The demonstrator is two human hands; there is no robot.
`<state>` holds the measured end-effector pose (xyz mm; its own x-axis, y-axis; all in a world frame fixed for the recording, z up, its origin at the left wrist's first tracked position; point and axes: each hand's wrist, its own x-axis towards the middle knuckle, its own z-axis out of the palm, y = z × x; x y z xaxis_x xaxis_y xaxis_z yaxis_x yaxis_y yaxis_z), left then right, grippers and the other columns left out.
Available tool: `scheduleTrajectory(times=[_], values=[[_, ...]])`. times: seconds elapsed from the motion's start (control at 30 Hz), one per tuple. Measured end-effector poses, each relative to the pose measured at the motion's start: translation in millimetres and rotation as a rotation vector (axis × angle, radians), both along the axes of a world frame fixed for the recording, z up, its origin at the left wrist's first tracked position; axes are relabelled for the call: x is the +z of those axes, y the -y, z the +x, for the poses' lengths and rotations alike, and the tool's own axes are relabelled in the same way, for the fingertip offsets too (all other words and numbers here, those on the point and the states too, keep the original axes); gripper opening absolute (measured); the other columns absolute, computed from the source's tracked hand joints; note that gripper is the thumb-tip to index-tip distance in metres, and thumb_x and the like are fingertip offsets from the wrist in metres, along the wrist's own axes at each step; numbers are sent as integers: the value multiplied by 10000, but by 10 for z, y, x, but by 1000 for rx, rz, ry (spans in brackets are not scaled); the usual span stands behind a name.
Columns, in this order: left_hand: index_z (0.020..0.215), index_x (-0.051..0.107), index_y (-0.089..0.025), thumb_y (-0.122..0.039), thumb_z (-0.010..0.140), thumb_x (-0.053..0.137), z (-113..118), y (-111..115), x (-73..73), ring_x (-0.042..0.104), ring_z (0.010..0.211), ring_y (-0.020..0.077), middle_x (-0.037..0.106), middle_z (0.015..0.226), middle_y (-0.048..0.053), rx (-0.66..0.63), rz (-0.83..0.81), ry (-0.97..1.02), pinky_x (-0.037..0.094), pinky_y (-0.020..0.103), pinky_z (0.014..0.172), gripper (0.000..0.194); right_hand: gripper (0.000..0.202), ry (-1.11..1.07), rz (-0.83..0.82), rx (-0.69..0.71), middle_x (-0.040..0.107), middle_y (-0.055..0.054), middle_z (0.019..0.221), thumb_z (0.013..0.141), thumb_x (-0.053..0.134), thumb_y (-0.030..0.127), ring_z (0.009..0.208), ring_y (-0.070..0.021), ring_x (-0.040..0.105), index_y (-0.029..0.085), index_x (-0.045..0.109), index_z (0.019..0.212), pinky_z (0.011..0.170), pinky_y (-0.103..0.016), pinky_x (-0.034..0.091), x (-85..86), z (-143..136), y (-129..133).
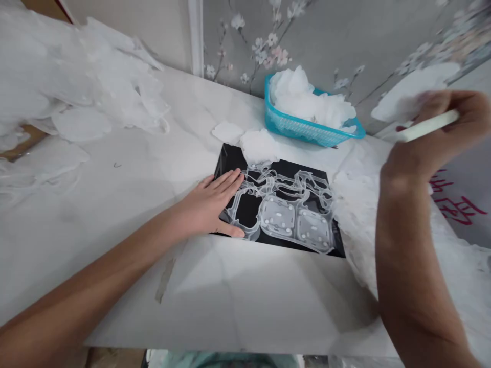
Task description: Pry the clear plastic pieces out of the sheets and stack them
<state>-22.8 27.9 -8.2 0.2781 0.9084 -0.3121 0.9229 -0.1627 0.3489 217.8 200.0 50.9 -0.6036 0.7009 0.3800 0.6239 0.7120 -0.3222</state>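
My left hand [215, 204] lies flat with fingers spread on the left end of a black mat [230, 156], touching a translucent cut-out sheet. More see-through sheet frames [303, 184] and two rounded squares with small holes [278, 215] cover the mat. Raised at the upper right, my right hand [433, 128] is closed around a pale stick-like tool [429, 127], whose tip I cannot make out. A thin white piece [406, 94] is at that hand's fingers, blurred. Two white pieces [260, 147] lie at the mat's back left corner.
Behind the mat stands a blue basket [307, 130] heaped with white pieces. A large pile of translucent sheets [84, 76] fills the left back of the marble-patterned table [245, 291]. Crumpled clear scraps [356, 204] lie right of the mat, beside the right forearm.
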Motion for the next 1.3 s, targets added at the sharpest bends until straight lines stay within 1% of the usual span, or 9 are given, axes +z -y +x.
scheduleTrajectory(times=[0.23,0.37,0.5,0.6,0.67,0.73,0.93,1.1,1.3], values=[[1450,-80,-167,-642,704,533,-83,29,84,-12,1404,247,-76,1521,63,-38,-17,18,79,391,1122,1075,264,163,-8,238,659,-125,978,838,554,331,863,-230,590,159,627,1025,761,-352,464,-504,-536,343],[1444,-108,-203,-566,744,522,-113,56,157,-3,1404,242,-79,1520,62,-61,-34,47,62,425,1121,1009,313,32,-128,186,661,-111,941,888,469,362,848,-216,605,160,597,1090,749,-342,468,-463,-421,366],[1458,15,-214,-463,780,522,-128,78,262,0,1401,260,-59,1524,67,-50,-51,60,86,458,1117,882,341,-402,-397,88,574,-13,776,934,304,475,540,-114,513,236,463,1116,523,-264,438,-344,-156,536],[1413,241,-281,-404,798,534,-57,88,311,101,1399,250,81,1534,28,-84,84,130,157,440,1112,693,201,-607,-442,85,462,47,634,919,385,449,416,-78,364,254,431,927,399,-223,321,-354,5,787],[1268,449,-265,-390,826,517,57,91,282,242,1365,223,279,1487,20,-84,247,165,201,411,1102,464,158,-548,-495,81,476,50,600,881,507,370,426,-75,410,236,445,825,400,-212,337,-384,87,964],[1125,530,-221,-381,865,474,204,92,191,355,1302,195,440,1388,35,-57,382,177,230,384,1089,310,128,-426,-574,102,561,24,640,822,604,303,512,-97,535,216,511,810,456,-212,430,-411,159,1104],[1236,410,-209,-461,842,477,476,85,-126,363,1298,215,408,1405,80,53,367,198,247,404,1079,472,98,-233,-642,186,702,-51,765,762,674,256,639,-141,654,179,676,824,555,-216,528,-468,312,1212],[1246,388,-224,-510,793,513,470,61,-130,342,1310,228,379,1424,73,66,359,175,227,407,1083,550,65,-266,-621,344,710,-48,796,778,645,193,704,-154,671,180,677,832,604,-235,542,-509,282,1214],[1249,380,-214,-534,769,521,473,60,-113,321,1319,220,363,1432,79,47,347,151,212,406,1086,594,108,-259,-542,408,708,-39,828,798,613,142,756,-152,671,198,660,879,662,-252,548,-495,262,1238]])
